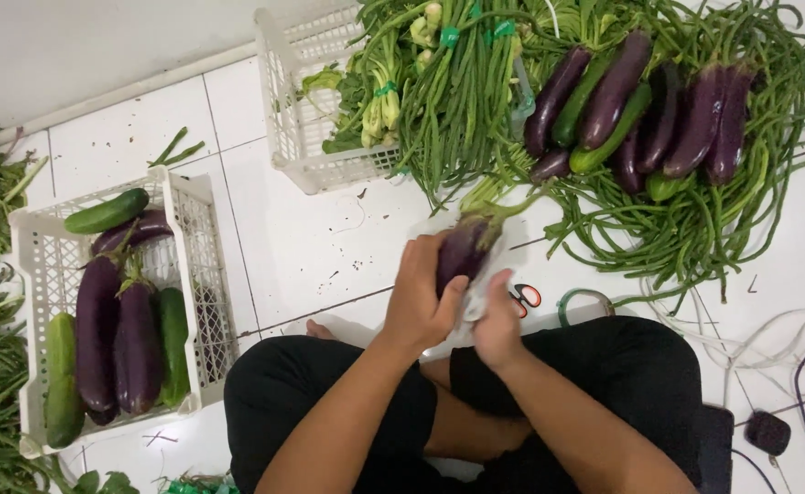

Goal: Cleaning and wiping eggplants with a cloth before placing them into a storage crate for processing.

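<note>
Hands (457,316) wrap glossy purple eggplant (462,252) in thin clear plastic (480,293).

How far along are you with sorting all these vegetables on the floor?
Already done, it seems: the white crate at the left holds several eggplants and cucumbers. In hand: the left hand and right hand hold one eggplant against a clear plastic bag. Left: a pile of eggplants and cucumbers lies on long beans ahead.
</note>
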